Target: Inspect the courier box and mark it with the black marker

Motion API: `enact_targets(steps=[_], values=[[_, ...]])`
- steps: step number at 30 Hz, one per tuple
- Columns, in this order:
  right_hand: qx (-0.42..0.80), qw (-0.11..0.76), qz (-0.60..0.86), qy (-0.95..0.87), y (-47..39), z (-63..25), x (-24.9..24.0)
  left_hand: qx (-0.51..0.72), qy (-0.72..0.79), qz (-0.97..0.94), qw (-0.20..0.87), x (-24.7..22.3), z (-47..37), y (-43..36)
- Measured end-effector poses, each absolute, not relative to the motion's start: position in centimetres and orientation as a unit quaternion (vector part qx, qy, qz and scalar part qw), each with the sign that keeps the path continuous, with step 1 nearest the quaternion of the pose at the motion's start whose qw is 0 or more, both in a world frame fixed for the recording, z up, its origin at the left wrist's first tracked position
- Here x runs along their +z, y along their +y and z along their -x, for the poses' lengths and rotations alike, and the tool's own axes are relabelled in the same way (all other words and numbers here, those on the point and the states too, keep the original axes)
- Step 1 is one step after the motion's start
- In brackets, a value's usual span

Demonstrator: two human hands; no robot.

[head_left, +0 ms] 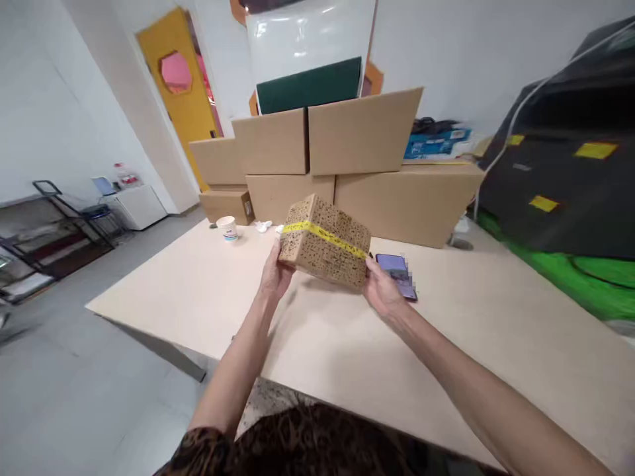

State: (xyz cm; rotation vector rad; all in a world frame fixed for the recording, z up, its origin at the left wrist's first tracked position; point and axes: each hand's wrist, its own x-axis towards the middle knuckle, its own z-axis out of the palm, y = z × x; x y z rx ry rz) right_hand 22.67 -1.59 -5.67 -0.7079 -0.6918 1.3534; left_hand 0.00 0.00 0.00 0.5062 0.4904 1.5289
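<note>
A brown cardboard box [330, 248] with dark speckles and a yellow tape band is held tilted above the pale table [317, 344]. Around its left end, low down, my left hand [276, 272] is closed. My right hand [381, 285] grips the box at its lower right corner, the thumb on the near face. The fingers beneath the box are partly hidden. Just beyond my right hand, a phone [397, 274] with a lit screen lies on the table.
Large cardboard boxes [364, 135] are stacked along the table's back, with a dark green box [310, 87] on top. A paper cup [227, 228] and crumpled white tissue [262, 226] sit at the back left. Black covered equipment [570, 152] stands at right.
</note>
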Motion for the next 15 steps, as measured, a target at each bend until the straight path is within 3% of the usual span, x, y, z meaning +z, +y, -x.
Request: enact_targets(steps=[7, 12, 15], values=[[0.553, 0.677, 0.273, -0.402, -3.9, -21.8, -4.3, 0.672, 0.266, -0.142, 0.677, -1.7, 1.8, 0.4], [0.573, 0.658, 0.289, -0.394, -4.0, -22.6, -4.2, 0.619, 0.277, -0.221, 0.701, -2.7, 1.9, 0.1], [0.488, 0.671, 0.308, -0.466, -3.7, -24.3, -4.3, 0.585, 0.282, -0.256, 0.716, -3.3, 1.2, -0.1]])
